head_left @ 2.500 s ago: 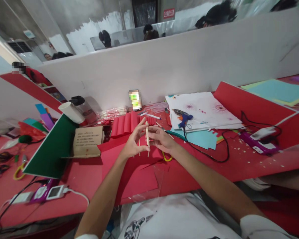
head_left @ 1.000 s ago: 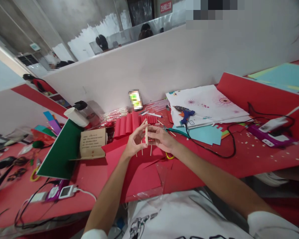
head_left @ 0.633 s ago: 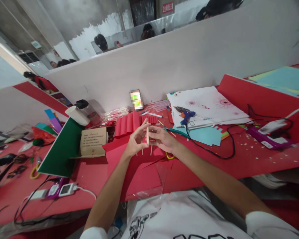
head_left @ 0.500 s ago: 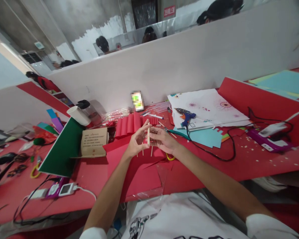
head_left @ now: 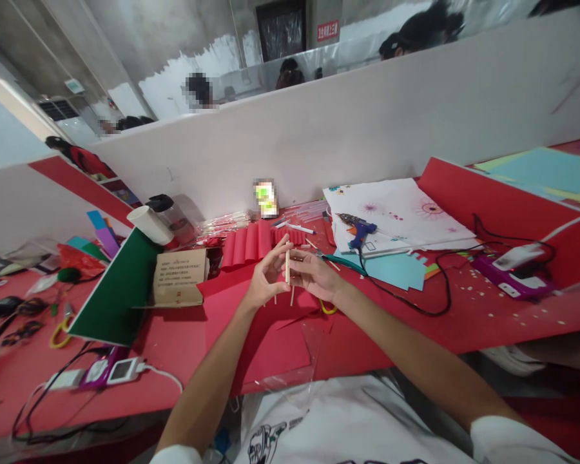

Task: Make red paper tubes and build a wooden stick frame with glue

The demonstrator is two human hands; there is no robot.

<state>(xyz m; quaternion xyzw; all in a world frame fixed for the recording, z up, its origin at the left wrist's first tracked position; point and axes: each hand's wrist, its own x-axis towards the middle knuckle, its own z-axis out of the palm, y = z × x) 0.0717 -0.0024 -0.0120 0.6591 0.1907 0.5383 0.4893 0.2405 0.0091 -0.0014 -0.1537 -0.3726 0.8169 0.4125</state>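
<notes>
My left hand and my right hand meet above the red table, fingers pinched on a small frame of thin wooden sticks. One stick stands upright between the fingertips; two more stick ends hang below the hands. Under the hands lies a flat red paper sheet. A pleated red paper fan lies just behind the hands.
A blue glue gun rests on white patterned paper, its black cord looping right toward a purple power strip. A green board, a cardboard box and a white cup stand left. Yellow-handled scissors lie by my right wrist. A white partition runs behind.
Both hands stay together on the stick frame; only the fingers shift slightly. The view wobbles a little with the head.
</notes>
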